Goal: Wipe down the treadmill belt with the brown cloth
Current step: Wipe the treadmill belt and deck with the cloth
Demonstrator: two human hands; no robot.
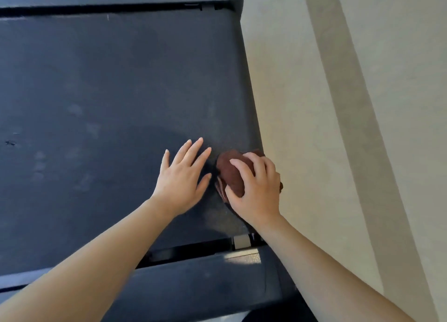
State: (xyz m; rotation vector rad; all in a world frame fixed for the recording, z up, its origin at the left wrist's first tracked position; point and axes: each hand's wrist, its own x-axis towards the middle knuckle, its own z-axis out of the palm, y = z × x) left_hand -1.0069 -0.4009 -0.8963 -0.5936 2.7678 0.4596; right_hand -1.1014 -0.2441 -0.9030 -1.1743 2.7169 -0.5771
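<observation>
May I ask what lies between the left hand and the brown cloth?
Head view: only a narrow strip of bare treadmill belt separates left hand and brown cloth.

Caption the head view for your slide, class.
The right hand grips a bunched brown cloth at the right edge of the dark treadmill belt; the left hand spreads open beside it.

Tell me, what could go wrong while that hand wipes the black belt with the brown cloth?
The brown cloth, bunched under the right hand, sits at the right edge of the treadmill belt, so it might slip off onto the floor. The left hand lies flat on the belt and may leave fresh smudges like the pale marks further left.
</observation>
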